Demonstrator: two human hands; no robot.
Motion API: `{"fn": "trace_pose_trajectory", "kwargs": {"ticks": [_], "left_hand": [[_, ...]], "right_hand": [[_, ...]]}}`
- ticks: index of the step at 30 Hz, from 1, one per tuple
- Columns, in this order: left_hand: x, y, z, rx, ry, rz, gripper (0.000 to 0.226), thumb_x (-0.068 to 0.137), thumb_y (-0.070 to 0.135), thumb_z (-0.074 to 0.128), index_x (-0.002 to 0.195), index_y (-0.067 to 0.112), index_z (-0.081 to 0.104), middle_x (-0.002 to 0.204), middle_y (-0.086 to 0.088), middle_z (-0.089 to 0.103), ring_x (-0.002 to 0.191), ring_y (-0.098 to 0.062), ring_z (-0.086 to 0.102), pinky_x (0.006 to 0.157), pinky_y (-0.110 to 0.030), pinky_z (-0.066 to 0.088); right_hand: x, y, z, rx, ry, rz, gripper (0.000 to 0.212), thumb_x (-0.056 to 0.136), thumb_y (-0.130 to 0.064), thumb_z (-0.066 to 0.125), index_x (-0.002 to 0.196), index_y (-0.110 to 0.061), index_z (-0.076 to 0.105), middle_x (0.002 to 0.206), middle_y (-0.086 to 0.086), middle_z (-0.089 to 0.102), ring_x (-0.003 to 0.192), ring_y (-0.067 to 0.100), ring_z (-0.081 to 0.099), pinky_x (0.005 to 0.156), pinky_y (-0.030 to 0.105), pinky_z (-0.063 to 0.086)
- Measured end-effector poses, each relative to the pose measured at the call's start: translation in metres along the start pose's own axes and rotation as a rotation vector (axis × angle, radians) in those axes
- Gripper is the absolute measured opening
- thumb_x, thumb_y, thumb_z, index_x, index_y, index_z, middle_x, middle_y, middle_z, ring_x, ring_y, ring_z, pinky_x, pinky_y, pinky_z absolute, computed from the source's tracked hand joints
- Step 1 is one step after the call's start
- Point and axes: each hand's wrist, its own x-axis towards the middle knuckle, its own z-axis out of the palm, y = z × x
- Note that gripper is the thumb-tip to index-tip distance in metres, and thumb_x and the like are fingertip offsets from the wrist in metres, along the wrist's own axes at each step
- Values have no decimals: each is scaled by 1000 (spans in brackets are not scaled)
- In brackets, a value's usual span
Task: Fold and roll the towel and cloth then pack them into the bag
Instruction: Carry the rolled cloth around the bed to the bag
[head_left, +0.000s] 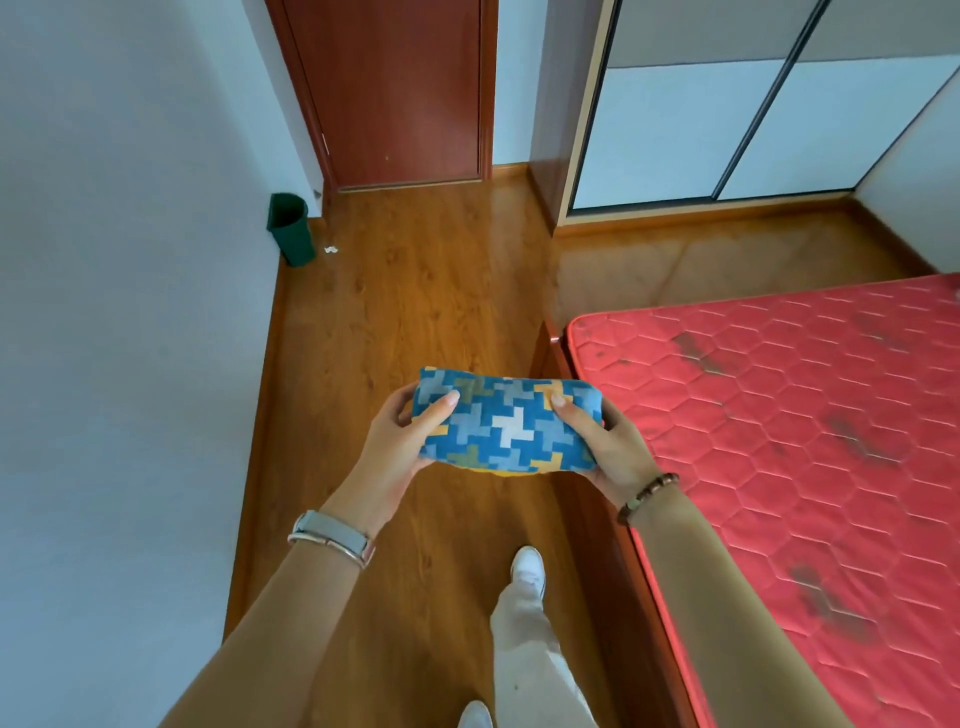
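Blue, white and yellow shapes cover the soft, fat cloth roll (506, 423), and a bit of plain yellow cloth peeks out under it. The cloth roll is up in the air, just beside the near corner of the red quilted bed (779, 415), over the brown wooden floor (405, 291). It touches neither one.

The left hand (395, 447) grips the end of the roll away from the bed, thumb on top and fingers curled round the end. The right hand (615, 452) grips the end next to the bed the same way. Both hands are closed round the roll and hold nothing else.

The rolling looks done for this piece, so I think packing comes next. No bag can be seen anywhere by the bed, and no second towel either.

Some things could go wrong from here. Opening a bag needs a hand. If one hand lets go, the other has only one end, and the roll may sag, come loose and open up. The yellow bit underneath looks like a free edge, so it could slip out first. A drop would land the roll on the floor beside the bed, and it would need rolling again. A small dark green bin (291, 228) stands well away from the bed, by the wall.
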Motion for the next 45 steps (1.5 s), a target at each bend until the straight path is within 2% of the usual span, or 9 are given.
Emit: {"fn": "trace_pose_trajectory", "kwargs": {"ticks": [4,7,10,16,19,24,30,40,45], "left_hand": [[51,23,14,38,-27,12,82,64,48,81,136,22,50,128,-2,66,114,-17,67,97,-41,56],[93,43,30,77,-22,25,77,68,48,77,136,23,49,127,1,65,114,-15,66,95,-38,57],[133,62,45,97,-19,39,74,71,49,75,136,25,49,129,1,64,115,-15,66,96,-41,56],[207,98,78,72,17,47,79,67,50,76,137,24,49,127,0,65,114,-16,66,96,-44,56],[238,115,87,56,24,59,76,70,47,75,137,23,48,126,0,65,114,-16,66,96,-43,57],[283,136,86,57,22,63,59,84,38,73,136,23,49,127,-1,65,115,-17,66,96,-44,56],[345,167,76,62,6,63,58,84,38,73,136,24,50,129,-2,64,117,-20,65,96,-46,56],[467,250,48,46,-108,57,55,86,34,72,136,24,51,125,-2,67,109,-15,69,86,-33,60],[530,297,27,86,-179,67,61,78,39,73,134,24,52,125,-1,67,108,-15,70,79,-28,60]], "right_hand": [[45,-26,-4,23,23,-12,92,50,-47,90,127,-13,54,113,10,72,98,27,72,72,39,61],[82,-51,-9,49,29,-18,66,64,-36,81,122,-14,58,110,9,73,93,25,73,68,37,61],[118,-79,-14,61,33,-28,52,67,-30,77,114,-16,60,104,5,75,90,23,74,70,38,62],[193,-134,-27,67,31,-22,42,76,-24,75,115,-16,59,105,6,74,86,20,74,62,32,61],[225,-157,-28,65,17,-33,52,69,-28,76,116,-14,59,107,7,73,85,19,74,60,30,60],[266,-178,-22,58,7,-25,58,68,-30,78,120,-13,57,110,8,73,92,22,73,63,32,61],[324,-206,-3,48,-1,-32,76,55,-38,83,121,-14,56,115,10,71,98,25,72,64,32,60],[437,-260,54,49,67,-64,61,69,-33,75,123,-16,53,111,7,71,91,20,73,72,37,61],[491,-281,88,78,112,-52,49,82,-28,71,124,-16,50,117,10,69,96,22,72,78,39,61]]}}
